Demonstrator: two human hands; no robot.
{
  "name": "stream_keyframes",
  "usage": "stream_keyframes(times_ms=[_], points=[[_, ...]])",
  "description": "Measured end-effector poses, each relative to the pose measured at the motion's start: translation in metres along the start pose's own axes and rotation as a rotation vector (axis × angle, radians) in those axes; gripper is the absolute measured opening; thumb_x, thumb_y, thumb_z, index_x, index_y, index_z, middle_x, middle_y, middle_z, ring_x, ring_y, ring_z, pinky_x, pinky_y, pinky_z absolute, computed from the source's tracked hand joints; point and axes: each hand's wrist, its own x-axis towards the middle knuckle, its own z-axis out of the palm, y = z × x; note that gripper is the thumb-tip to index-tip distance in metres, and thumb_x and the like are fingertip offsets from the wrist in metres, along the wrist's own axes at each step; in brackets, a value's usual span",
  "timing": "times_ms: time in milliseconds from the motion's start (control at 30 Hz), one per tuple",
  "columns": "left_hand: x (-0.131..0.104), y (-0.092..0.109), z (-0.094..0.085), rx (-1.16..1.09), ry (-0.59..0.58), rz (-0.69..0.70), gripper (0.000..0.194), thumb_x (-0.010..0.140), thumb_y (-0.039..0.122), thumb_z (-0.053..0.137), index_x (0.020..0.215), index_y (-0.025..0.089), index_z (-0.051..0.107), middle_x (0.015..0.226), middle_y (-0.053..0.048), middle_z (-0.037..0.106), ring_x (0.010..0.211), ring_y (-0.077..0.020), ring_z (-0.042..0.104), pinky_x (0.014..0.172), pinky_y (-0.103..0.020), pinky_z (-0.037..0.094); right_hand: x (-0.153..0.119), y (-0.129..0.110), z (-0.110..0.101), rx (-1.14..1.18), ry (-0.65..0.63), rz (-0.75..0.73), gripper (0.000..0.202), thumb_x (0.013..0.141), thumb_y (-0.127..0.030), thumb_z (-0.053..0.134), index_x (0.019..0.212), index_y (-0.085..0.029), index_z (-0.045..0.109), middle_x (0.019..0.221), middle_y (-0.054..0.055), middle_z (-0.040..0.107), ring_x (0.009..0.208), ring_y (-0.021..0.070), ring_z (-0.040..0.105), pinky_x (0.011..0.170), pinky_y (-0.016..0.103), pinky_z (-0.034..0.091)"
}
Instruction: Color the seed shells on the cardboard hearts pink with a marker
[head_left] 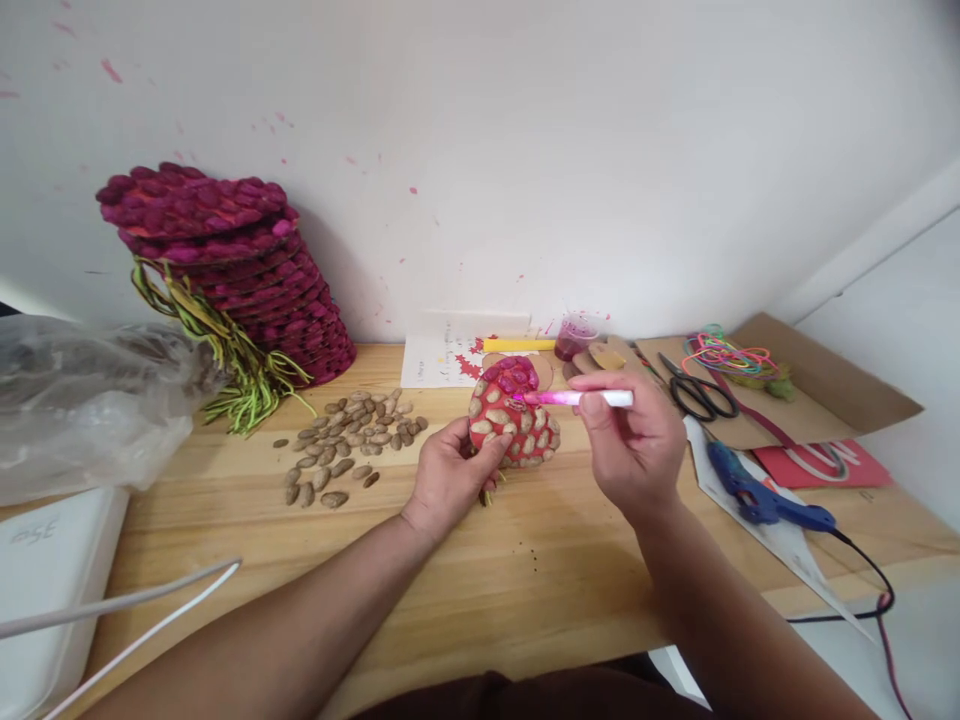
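My left hand [459, 470] grips the lower left edge of a red, peanut-covered piece [534, 428], thumb on its face. At the top of the piece the peanuts are purple; lower down they are plain tan. In my right hand [630, 435] is a white brush [606, 398], pinched between thumb and fingers. Its pink tip touches the piece near the purple peanuts. Behind them stands a clear cup [576, 338] of dark pink liquid. Loose peanuts [345, 435] lie on the wooden table left of my left hand.
A tall stack of purple peanut-covered pieces [247, 270] leans at the back left, beside a plastic bag [82, 400]. A white box [56, 600] sits front left. On the right lie scissors [701, 393], a blue glue gun [765, 495] with its cord, and cardboard [847, 395].
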Motion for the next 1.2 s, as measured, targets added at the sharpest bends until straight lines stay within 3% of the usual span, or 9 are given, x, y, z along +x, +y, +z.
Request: stream_keyframes(times_ms=[167, 533, 733, 1200], points=[[-0.0010, 0.0015, 0.0003, 0.045, 0.026, 0.040, 0.043, 0.068, 0.053, 0.087, 0.066, 0.021, 0.058, 0.051, 0.006, 0.055, 0.039, -0.0084, 0.044, 0.039, -0.022, 0.039, -0.0047, 0.0077, -0.0023, -0.038, -0.054, -0.144, 0.012, 0.097, -0.022, 0.064, 0.106, -0.027, 0.071, 0.092, 0.003, 0.075, 0.084, 0.0198, 0.068, 0.080, 0.038, 0.055], [-0.0016, 0.0007, -0.0003, 0.116, 0.044, 0.085, 0.032, 0.070, 0.045, 0.084, 0.066, 0.021, 0.064, 0.054, 0.005, 0.056, 0.048, -0.0101, 0.045, 0.047, -0.021, 0.040, -0.0038, 0.0088, -0.0023, -0.110, -0.090, -0.183, 0.012, 0.096, -0.022, 0.066, 0.105, -0.028, 0.071, 0.089, 0.003, 0.075, 0.081, 0.0200, 0.068, 0.075, 0.038, 0.057], [-0.0020, 0.0003, -0.0008, 0.139, 0.043, 0.139, 0.024, 0.072, 0.040, 0.082, 0.072, 0.019, 0.070, 0.061, 0.002, 0.064, 0.052, -0.0104, 0.048, 0.052, -0.022, 0.044, -0.0029, 0.0092, -0.0023, -0.122, -0.121, -0.217, 0.016, 0.095, -0.017, 0.066, 0.107, -0.028, 0.070, 0.090, 0.002, 0.075, 0.082, 0.0193, 0.067, 0.074, 0.037, 0.056], [-0.0021, 0.0025, -0.0004, 0.129, 0.043, 0.126, 0.026, 0.071, 0.039, 0.082, 0.069, 0.019, 0.067, 0.063, 0.002, 0.063, 0.056, -0.0111, 0.050, 0.057, -0.022, 0.046, -0.0011, 0.0076, -0.0023, -0.135, -0.169, -0.293, 0.020, 0.092, -0.013, 0.067, 0.105, -0.027, 0.070, 0.088, 0.001, 0.077, 0.085, 0.0203, 0.069, 0.076, 0.036, 0.056]])
